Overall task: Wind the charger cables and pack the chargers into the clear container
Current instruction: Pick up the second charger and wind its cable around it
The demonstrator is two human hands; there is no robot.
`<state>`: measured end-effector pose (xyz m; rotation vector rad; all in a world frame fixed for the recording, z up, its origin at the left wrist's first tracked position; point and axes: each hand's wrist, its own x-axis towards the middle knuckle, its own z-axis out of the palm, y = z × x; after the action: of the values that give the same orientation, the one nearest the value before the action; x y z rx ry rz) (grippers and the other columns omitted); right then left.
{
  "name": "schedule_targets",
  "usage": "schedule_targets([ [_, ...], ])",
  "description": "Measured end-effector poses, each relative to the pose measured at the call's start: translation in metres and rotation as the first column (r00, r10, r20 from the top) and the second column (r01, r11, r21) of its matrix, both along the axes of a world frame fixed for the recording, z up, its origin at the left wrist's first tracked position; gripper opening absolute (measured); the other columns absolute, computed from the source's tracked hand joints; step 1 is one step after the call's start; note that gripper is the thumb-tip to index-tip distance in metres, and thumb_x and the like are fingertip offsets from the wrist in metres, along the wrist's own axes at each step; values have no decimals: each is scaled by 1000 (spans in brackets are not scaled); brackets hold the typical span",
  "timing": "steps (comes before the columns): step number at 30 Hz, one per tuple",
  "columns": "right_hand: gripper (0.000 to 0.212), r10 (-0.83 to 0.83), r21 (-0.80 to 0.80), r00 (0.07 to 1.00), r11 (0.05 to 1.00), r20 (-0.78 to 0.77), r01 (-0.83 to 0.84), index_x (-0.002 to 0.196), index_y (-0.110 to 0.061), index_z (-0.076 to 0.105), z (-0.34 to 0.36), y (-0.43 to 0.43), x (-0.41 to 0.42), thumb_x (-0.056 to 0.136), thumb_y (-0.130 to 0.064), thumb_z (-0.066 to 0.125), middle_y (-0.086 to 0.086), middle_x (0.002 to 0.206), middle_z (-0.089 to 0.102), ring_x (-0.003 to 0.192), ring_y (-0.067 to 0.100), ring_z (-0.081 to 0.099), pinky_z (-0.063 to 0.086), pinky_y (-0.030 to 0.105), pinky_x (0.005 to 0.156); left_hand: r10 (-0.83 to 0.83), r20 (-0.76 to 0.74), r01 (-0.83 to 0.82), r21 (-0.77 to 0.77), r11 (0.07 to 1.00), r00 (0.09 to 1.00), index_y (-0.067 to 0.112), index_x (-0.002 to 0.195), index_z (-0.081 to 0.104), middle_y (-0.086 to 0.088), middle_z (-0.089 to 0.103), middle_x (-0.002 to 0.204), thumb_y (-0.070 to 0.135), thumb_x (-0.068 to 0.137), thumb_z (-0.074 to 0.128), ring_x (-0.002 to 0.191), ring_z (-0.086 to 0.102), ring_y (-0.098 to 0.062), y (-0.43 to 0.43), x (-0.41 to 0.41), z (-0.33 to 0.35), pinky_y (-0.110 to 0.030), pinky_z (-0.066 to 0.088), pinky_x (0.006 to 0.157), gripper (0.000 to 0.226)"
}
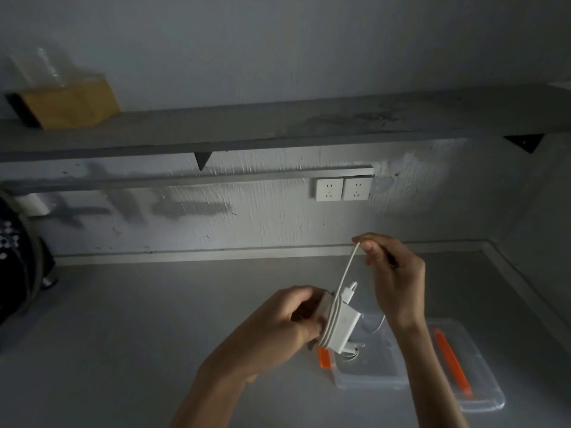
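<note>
My left hand (289,319) grips a white charger (344,327) above the grey table, with several turns of its white cable (347,270) wrapped around the body. The cable runs up from the charger to my right hand (392,273), which pinches it taut, higher and to the right. A second small white plug shows just behind the charger. Below my hands lies the clear container (370,372) with an orange latch (324,357). Its clear lid (482,393) with an orange clip lies to the right.
A grey shelf (278,128) runs along the wall with a brown box (69,103) at its left. Two white wall sockets (342,189) sit under it. A dark patterned object (15,257) stands at the left edge. The table's raised rim runs along the right.
</note>
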<state>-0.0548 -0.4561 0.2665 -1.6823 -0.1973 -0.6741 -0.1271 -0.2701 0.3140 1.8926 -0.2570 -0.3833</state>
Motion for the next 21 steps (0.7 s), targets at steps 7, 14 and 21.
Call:
schedule_targets([
  [7,21,215,18,956,976,-198,-216,78,-28,77,-22,6,5,89,-13,67,-10,79,76,68,4,64,52,22,69,24,82,-21,-42,999,996,11,112,68,-18,70,97,3,87,59,75,60,-13,5,5,7,-32,47,72,28],
  [14,23,342,-179,867,887,-363,-425,88,-44,71,-48,36,-56,97,-31,55,-9,54,61,50,-1,51,43,15,56,280,15,-263,-291,920,960,3,109,71,-18,75,96,-9,90,53,84,67,-20,25,36,11,-22,54,73,29],
  [21,16,159,-708,986,692,-42,-141,96,-35,71,0,15,-77,89,-36,56,-15,68,68,60,3,67,52,21,52,425,71,-423,-47,905,902,7,92,71,-2,69,74,-3,90,55,62,61,-11,13,50,-31,-28,50,64,19],
])
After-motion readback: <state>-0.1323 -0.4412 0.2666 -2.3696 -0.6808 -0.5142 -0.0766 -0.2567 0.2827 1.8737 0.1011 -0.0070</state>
